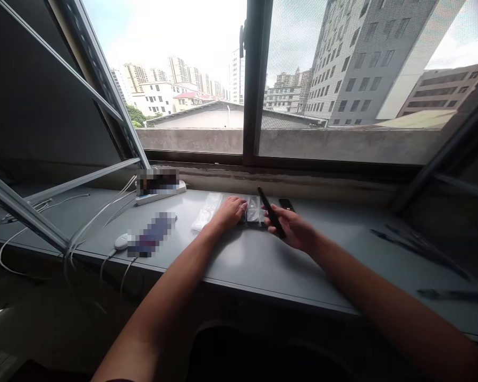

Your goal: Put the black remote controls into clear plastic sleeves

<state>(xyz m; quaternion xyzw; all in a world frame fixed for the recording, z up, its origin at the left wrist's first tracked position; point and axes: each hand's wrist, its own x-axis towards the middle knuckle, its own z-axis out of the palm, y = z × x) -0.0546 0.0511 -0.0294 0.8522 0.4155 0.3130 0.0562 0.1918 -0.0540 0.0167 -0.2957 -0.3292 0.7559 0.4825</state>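
Note:
My right hand (292,225) is closed around a slim black bar-shaped object (271,212), held tilted above the desk with its upper end leaning left. Its exact kind does not show. My left hand (231,209) is low over the desk, fingers bent over a dark item beside clear plastic packaging; what lies under them is mostly hidden. A clear plastic bag (254,209) with something dark at its lower edge lies between my hands. To the left of my left hand is a whitish plastic bag (207,209). Behind my right hand lies a small black flat object (286,204).
A white power strip (161,192), partly blurred out, stands by the wall. White cables (91,223) run over the desk (231,260) edge. Near them are a white round plug-like piece (122,242) and a pixelated object (151,235). Dark tool-like items (422,249) lie right. Metal frames flank the window.

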